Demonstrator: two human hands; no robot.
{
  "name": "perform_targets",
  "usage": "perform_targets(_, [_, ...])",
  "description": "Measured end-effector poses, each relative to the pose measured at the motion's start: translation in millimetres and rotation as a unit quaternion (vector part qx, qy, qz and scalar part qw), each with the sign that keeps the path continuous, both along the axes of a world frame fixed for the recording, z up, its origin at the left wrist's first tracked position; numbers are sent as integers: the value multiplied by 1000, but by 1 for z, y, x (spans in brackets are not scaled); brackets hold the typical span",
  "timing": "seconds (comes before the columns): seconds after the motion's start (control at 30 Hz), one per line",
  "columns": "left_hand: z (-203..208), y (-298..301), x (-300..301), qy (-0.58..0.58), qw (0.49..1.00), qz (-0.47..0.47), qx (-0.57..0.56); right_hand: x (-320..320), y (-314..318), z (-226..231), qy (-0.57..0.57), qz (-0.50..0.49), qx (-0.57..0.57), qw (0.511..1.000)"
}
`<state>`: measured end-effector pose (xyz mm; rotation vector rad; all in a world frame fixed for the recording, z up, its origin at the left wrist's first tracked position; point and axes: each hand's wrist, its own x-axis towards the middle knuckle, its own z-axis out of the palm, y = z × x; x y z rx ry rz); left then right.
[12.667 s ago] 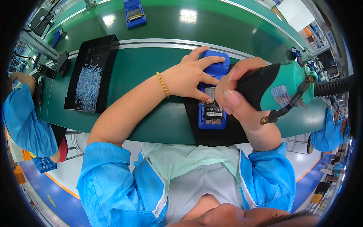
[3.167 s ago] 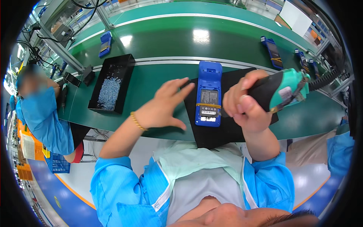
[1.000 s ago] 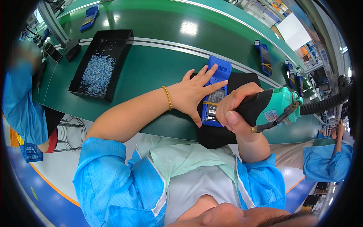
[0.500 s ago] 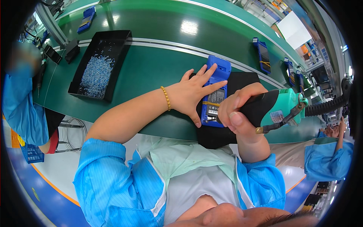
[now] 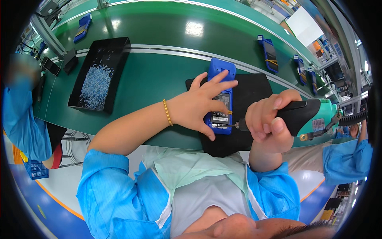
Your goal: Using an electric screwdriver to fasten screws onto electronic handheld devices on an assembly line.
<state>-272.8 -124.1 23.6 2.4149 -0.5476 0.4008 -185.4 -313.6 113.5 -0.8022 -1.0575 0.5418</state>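
Note:
A blue handheld device (image 5: 221, 66) lies back up on a black mat (image 5: 254, 93), its battery bay uncovered and a yellow rubber band across it. My left hand (image 5: 201, 102) rests over the device with its fingers spread, thumb by the near left corner. It hides part of the bay. In my right hand (image 5: 270, 121) is a green and black electric screwdriver (image 5: 314, 117), held nearly level with fingers wrapped round its front. The thin bit reaches leftward to the near end of the device; whether its tip sits in a screw I cannot tell.
Left on the green bench stands a black tray (image 5: 120, 71) of tiny blue and silver pieces. Beyond a metal rail lie more blue devices (image 5: 270, 55), one far left (image 5: 82, 28). A black coiled cord (image 5: 354, 116) trails off the screwdriver. People in blue sit at both sides.
My right hand and the screwdriver have shifted right and tipped flatter, so the bit now shows. My left fingers have bent a little and still lie over the device. The whole view has shifted slightly.

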Motion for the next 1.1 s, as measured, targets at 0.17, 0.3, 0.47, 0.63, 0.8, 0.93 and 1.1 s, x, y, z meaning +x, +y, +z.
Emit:
perform_targets(0.17, [-6,-8,1,-13,999,-40,-31,3,-7,1,9,-35,16,999])
perform_targets(0.3, [-12,-8,4,-8,999,-28,-45,10,-16,2,10,-39,27,999])
perform_targets(0.47, [-12,-9,6,-12,999,-8,-47,19,-32,-10,-1,-52,-8,999])
perform_targets(0.63, [-16,-11,7,-13,999,-25,-41,19,-38,-19,-19,-64,-31,997])
perform_targets(0.8, [-21,-11,9,-35,998,-40,-46,21,-41,-23,-37,-94,-59,993])
perform_targets(0.93, [-22,-13,10,-34,997,-53,-42,23,-42,-27,-47,-113,-69,990])
perform_targets(1.1, [-21,-14,10,-31,997,-65,-42,27,-41,-31,-78,-103,-58,990])
